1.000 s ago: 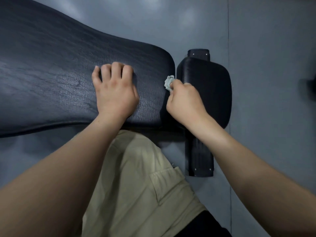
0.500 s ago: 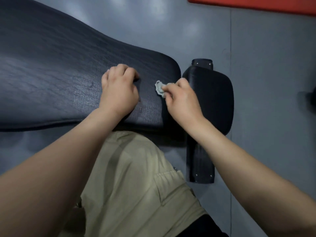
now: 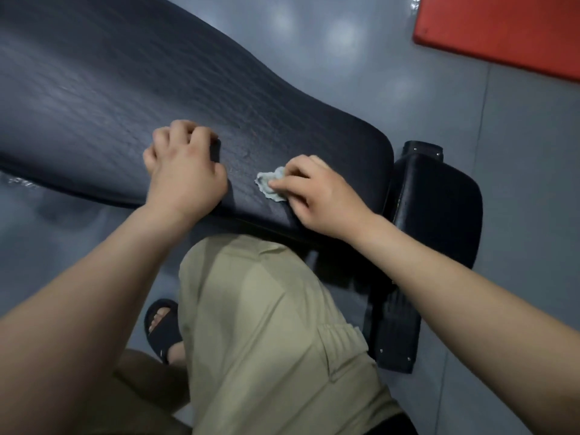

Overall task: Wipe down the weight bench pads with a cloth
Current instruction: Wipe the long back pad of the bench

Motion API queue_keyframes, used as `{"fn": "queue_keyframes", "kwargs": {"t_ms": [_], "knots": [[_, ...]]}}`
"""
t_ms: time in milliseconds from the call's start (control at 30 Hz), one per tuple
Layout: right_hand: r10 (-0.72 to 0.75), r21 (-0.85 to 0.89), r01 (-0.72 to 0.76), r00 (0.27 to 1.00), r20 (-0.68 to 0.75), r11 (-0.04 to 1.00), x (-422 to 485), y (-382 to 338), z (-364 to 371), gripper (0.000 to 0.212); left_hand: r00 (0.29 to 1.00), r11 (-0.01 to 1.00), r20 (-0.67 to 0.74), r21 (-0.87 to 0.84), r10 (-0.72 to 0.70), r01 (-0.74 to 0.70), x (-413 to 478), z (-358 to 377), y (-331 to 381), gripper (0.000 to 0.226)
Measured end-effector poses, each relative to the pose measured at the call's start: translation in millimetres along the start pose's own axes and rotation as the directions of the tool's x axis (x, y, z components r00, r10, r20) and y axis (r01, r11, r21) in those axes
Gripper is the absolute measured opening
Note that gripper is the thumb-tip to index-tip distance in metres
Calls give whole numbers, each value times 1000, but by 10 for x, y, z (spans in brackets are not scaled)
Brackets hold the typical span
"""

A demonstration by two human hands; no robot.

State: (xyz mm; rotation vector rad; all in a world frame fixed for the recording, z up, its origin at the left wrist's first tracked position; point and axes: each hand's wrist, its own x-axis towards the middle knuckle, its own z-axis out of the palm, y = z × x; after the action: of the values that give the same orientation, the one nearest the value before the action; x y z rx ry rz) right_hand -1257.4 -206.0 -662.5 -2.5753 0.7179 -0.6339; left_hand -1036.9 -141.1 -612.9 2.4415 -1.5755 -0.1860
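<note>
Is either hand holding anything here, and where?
The right hand presses a bunched cloth under its fingertips onto the long pad. The left hand holds nothing.

Black bench pad (image 3: 125, 89) over grey floor (image 3: 518, 127); small pale cloth (image 3: 270, 185) lies on it.

We see a long black back pad (image 3: 131, 89) with a grained, creased vinyl surface, running from the upper left down to a rounded end near the middle. Just beyond that end, across a narrow gap, sits a smaller black seat pad (image 3: 439, 202), also rounded. A small, crumpled pale grey-green cloth (image 3: 269, 183) lies pressed on the back pad, close to its near edge and rounded end.
</note>
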Motion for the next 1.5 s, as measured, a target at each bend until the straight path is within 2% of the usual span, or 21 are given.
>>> {"fn": "queue_keyframes", "kwargs": {"t_ms": [67, 100, 167, 233, 300, 367, 433, 467, 500, 567, 633, 700, 767, 867, 967, 1033, 1167, 1333, 1400, 1500], "knots": [[23, -80, -27, 998, -57, 996, 102, 245, -71, 25, 1000, 1000, -3, 22, 12, -12, -39, 8, -100, 39], [103, -105, -118, 985, -135, 987, 182, 368, -102, 24, 1000, 999, -4, 31, 28, -28, -53, 16, -130, 39], [289, -75, -321, 917, -275, 944, 385, 497, -83, 23, 999, 999, -5, 27, 42, -41, -69, 12, -175, 39], [347, -22, -369, 890, -297, 929, 560, 379, 33, 24, 999, 999, -6, 5, 33, -33, -72, 5, -189, 40], [222, 10, -226, 949, -223, 974, 593, 82, 175, 28, 1000, 1000, -2, -19, 22, -22, -79, 2, -197, 42], [18, 56, -15, 998, -59, 998, 468, -218, 237, 31, 1000, 999, -2, -34, 23, -23, -83, 2, -220, 42], [-124, 79, 118, 989, 76, 990, 335, -281, 190, 29, 999, 999, -9, -39, 34, -34, -89, 8, -237, 42], [-156, 64, 151, 984, 88, 986, 355, -212, 152, 27, 999, 999, -12, -42, 34, -34, -89, 6, -251, 42], [-148, 30, 146, 987, 60, 989, 408, -100, 131, 27, 999, 998, -13, -45, 34, -34, -93, 13, -255, 43], [-21, -35, 18, 997, -77, 999, 606, 144, 137, 27, 999, 998, -19, -47, 30, -31, -100, 39, -261, 43], [150, -37, -163, 961, -232, 986, 844, 273, 177, 24, 999, 998, -37, -48, 25, -27, -108, 62, -258, 43], [265, -9, -280, 919, -293, 960, 1021, 266, 238, 24, 999, 998, -43, -56, 15, -18, -115, 75, -238, 43], [233, 13, -239, 931, -279, 971, 1067, 139, 294, 28, 999, 998, -37, -59, 5, -7, -114, 83, -227, 43], [-21, 42, 24, 997, -73, 999, 822, -163, 302, 32, 999, 997, -35, -73, 0, -3, -103, 73, -231, 42], [-204, 101, 190, 966, 158, 977, 392, -259, 154, 25, 999, 997, -36, -78, 9, -12, -90, 44, -271, 44], [-239, 110, 220, 950, 202, 969, 207, -158, 8, 23, 999, 997, -39, -73, 15, -18, -84, 34, -282, 46], [-180, 50, 174, 972, 152, 983, 253, 95, -19, 19, 998, 997, -56, -72, -12, 8, -87, 42, -236, 47], [66, 27, -64, 996, -54, 998, 659, 70, 217, 21, 997, 997, -61, -66, -46, 42, -70, 48, -148, 44], [68, 47, -65, 996, -60, 997, 578, -2, 225, 21, 997, 997, -64, -54, -52, 49, -46, 57, -97, 41], [15, 73, -16, 1000, 8, 997, 202, -60, 111, 19, 996, 997, -65, -44, -67, 64, 6, 95, 34, 36]]}}
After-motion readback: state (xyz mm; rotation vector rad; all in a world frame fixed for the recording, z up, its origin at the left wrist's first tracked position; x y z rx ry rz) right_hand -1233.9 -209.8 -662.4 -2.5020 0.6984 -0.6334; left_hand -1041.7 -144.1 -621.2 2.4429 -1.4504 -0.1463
